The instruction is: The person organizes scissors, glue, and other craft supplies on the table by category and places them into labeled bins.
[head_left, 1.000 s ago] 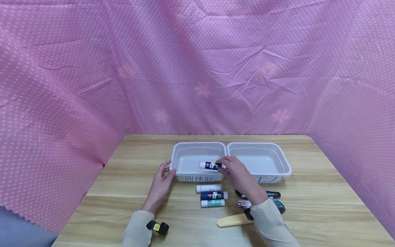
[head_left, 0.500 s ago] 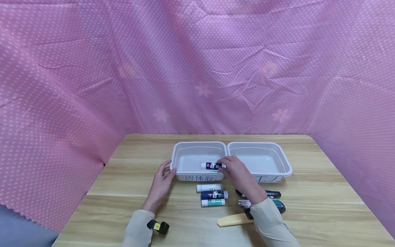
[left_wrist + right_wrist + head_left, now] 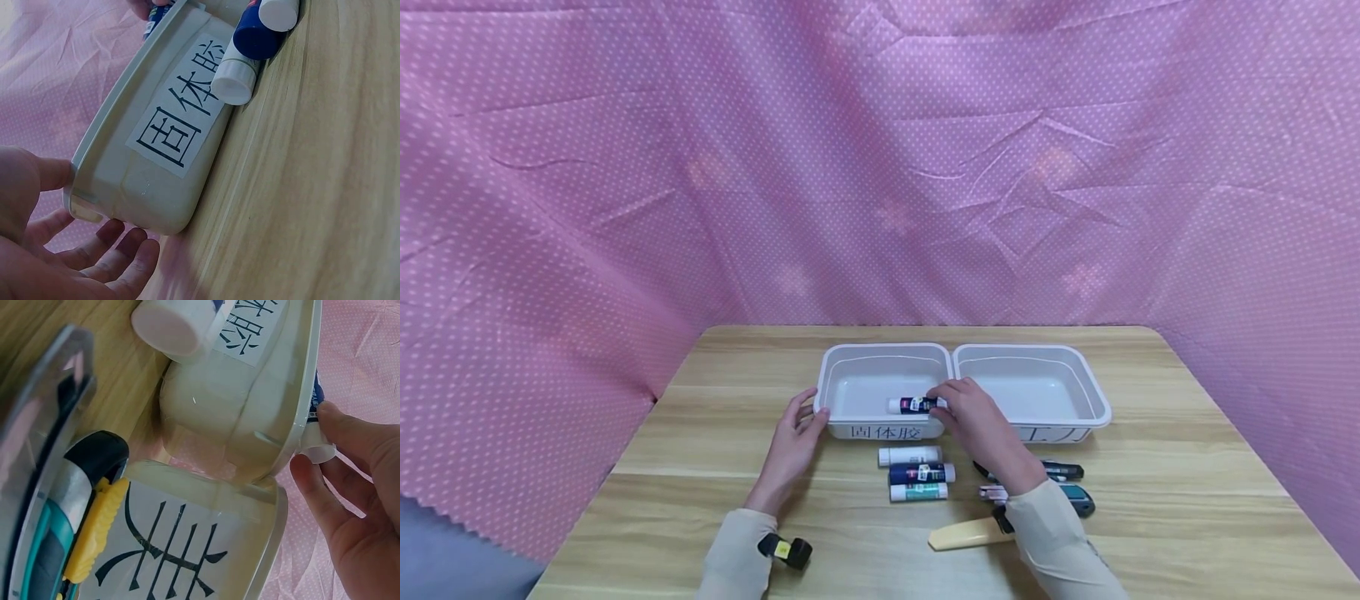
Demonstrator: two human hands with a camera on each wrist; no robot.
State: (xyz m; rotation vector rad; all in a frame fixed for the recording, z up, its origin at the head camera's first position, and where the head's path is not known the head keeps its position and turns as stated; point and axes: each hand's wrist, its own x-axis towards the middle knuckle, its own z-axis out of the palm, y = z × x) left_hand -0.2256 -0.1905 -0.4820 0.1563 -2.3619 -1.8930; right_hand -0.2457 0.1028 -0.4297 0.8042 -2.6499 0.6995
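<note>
- Stick (image 3: 914, 405): dark blue body, white ends, small red patch; lies sideways along the bin's near inner side, one end pinched by right hand (image 3: 976, 421); floor contact unclear.
- Bin (image 3: 842, 432): white, upright, rounded corners, front label 固体胶; left hand (image 3: 796, 429) touches its outer end, thumb at rim.

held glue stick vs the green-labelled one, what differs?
Colour: the held glue stick has a navy body; the green-labelled glue stick is white with a green band.
Support: the right hand pinches the held glue stick; the green-labelled glue stick lies on the table.
Shared: both have white ends.
</note>
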